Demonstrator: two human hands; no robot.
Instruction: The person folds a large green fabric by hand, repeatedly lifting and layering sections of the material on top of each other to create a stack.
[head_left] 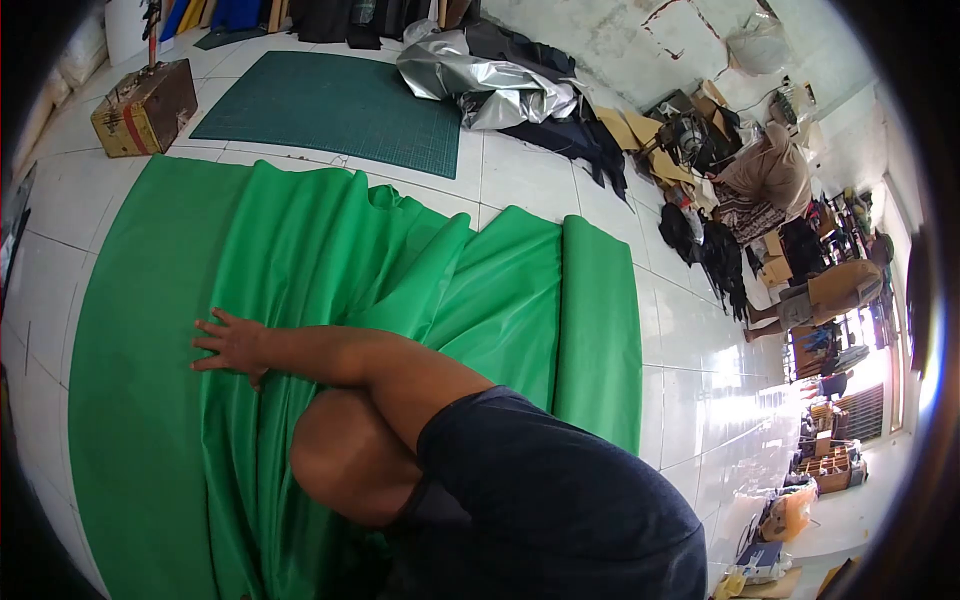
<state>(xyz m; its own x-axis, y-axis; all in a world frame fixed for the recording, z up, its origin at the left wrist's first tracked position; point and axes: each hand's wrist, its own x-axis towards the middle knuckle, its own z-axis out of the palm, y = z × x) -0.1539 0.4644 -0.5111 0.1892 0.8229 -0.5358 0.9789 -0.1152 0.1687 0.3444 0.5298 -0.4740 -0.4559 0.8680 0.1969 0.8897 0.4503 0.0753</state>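
A large sheet of smooth green material (140, 370), perhaps vinyl or coated fabric, is spread over the tiled floor. Its left part lies flat, while the middle is bunched into long folds. Along the right side it forms a roll (600, 310). My right hand (235, 345) rests palm down on the sheet where the flat part meets the folds, fingers spread and holding nothing. The right arm reaches leftward past my bent knee (350, 450). My left hand is out of view.
Beyond the sheet lies a dark green cutting mat (340, 110), with crumpled silver material (490, 80) beside it. A worn box (150, 110) stands at the upper left. A fan (690, 140), cartons and two people (765, 180) (840, 290) are at the right.
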